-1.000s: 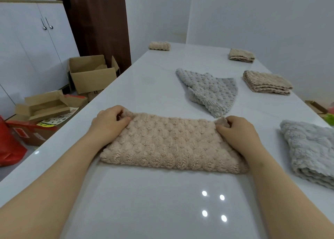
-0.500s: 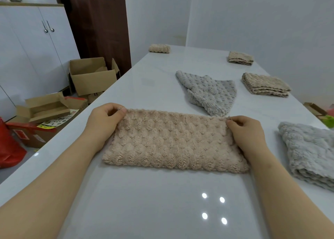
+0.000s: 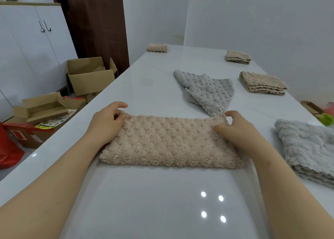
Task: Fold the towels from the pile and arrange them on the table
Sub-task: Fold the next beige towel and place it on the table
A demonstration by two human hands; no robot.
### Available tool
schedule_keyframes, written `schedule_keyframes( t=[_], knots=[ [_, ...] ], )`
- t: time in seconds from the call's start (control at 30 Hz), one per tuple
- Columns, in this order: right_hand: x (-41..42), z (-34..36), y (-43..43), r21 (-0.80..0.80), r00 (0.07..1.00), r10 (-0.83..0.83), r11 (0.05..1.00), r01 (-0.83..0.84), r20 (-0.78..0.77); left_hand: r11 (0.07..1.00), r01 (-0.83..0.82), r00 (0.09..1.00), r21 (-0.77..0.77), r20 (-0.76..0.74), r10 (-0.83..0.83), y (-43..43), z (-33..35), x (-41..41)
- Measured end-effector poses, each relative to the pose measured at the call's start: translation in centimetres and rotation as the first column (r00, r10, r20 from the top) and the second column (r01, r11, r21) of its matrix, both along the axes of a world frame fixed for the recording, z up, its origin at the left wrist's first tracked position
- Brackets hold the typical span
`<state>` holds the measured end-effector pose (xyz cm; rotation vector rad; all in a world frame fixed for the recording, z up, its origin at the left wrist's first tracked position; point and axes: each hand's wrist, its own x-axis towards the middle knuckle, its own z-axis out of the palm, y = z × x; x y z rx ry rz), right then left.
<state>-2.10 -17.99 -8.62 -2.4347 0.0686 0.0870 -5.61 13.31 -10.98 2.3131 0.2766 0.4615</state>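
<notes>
A beige bobbled towel [image 3: 169,141], folded into a long strip, lies flat on the white table [image 3: 155,202] in front of me. My left hand [image 3: 106,121] pinches its far left corner. My right hand [image 3: 233,128] pinches its far right corner, thumb on top of the cloth. A loose grey towel [image 3: 206,90] lies unfolded just beyond it. A folded grey towel [image 3: 307,148] sits at the right edge. Three folded beige towels lie farther back: one at mid right [image 3: 262,83], one at far right [image 3: 237,57], one at far left [image 3: 157,47].
Open cardboard boxes [image 3: 90,74] and a flattened carton [image 3: 43,107] stand on the floor left of the table, beside a red bag [image 3: 7,148]. White cupboards [image 3: 27,45] and a dark door [image 3: 94,22] are behind them. A wall runs along the table's right side.
Both hands slid outward and up along the beige towel's far edge to its corners. The strip now lies a little wider and flatter. The camera tilted slightly.
</notes>
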Motion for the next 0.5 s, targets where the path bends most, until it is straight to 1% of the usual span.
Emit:
schedule_keyframes(
  t=[0.07,0.13,0.17,0.2,0.23,0.27,0.3,0.33,0.37,0.4,0.5],
  knots=[
    [-0.4,0.3,-0.5,0.030,0.998,0.052,0.998,-0.051,-0.046,0.998,0.023,0.999,0.056,-0.027,-0.021,-0.1,0.5,-0.3],
    [-0.6,0.6,-1.0,0.065,0.994,0.087,0.994,-0.083,-0.066,0.977,-0.003,0.999,0.213,0.041,-0.006,-1.1,1.4,-1.1],
    [-0.7,0.8,-1.3,0.075,0.993,0.100,0.993,-0.095,-0.066,0.963,0.016,0.996,0.269,0.085,-0.041,-2.1,1.7,-1.7],
    [-0.7,0.9,-1.5,0.084,0.992,0.112,0.991,-0.106,-0.065,0.950,0.082,0.990,0.300,0.087,-0.113,-3.2,1.8,-2.3],
    [-0.8,0.9,-1.5,0.090,0.990,0.122,0.989,-0.115,-0.067,0.930,0.179,0.979,0.320,0.039,-0.202,-4.5,1.6,-2.9],
    [-0.8,0.9,-1.5,0.093,0.989,0.129,0.988,-0.123,-0.067,0.894,0.276,0.960,0.352,-0.050,-0.276,-5.7,1.2,-3.4],
    [-0.9,0.9,-1.5,0.098,0.989,0.132,0.987,-0.126,-0.064,0.841,0.352,0.936,0.410,-0.163,-0.312,-6.7,0.6,-3.8],
    [-1.0,0.9,-1.5,0.109,0.990,0.133,0.986,-0.126,-0.056,0.781,0.401,0.914,0.478,-0.266,-0.306,-7.3,0.0,-4.0],
    [-1.1,0.9,-1.6,0.127,0.990,0.132,0.984,-0.125,-0.049,0.733,0.423,0.901,0.533,-0.332,-0.279,-7.6,-0.5,-4.0],
    [-1.2,0.9,-1.7,0.149,0.990,0.133,0.981,-0.125,-0.047,0.706,0.426,0.898,0.567,-0.360,-0.253,-7.7,-0.9,-4.0],
    [-1.8,0.9,-2.0,0.208,0.984,0.148,0.970,-0.126,-0.097,0.684,0.403,0.909,0.609,-0.355,-0.219,-7.6,-1.3,-4.0]
  ],
)
